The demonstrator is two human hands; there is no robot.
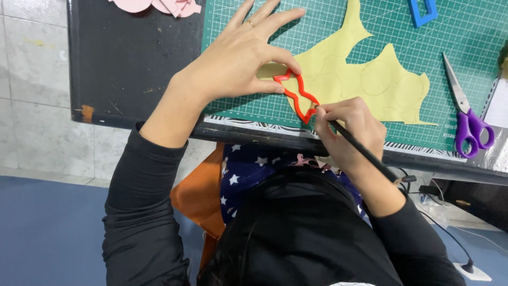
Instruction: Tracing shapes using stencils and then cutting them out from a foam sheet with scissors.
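My left hand (241, 61) presses a red wavy outline stencil (297, 95) flat on a pale yellow foam sheet (370, 79), thumb and forefinger pinching its upper end. A ring sits on one finger. My right hand (349, 130) grips a black pencil (365, 151), its tip touching the stencil's lower right edge. The yellow sheet carries faint traced circles and has ragged cut edges. It lies on a green gridded cutting mat (465, 32).
Purple-handled scissors (468, 114) lie at the mat's right side. A blue frame-shaped stencil (423, 10) sits at the top. Pink cut shapes (159, 5) rest on the dark table (121, 58) at the upper left. Cables and a white plug (473, 271) lie on the floor.
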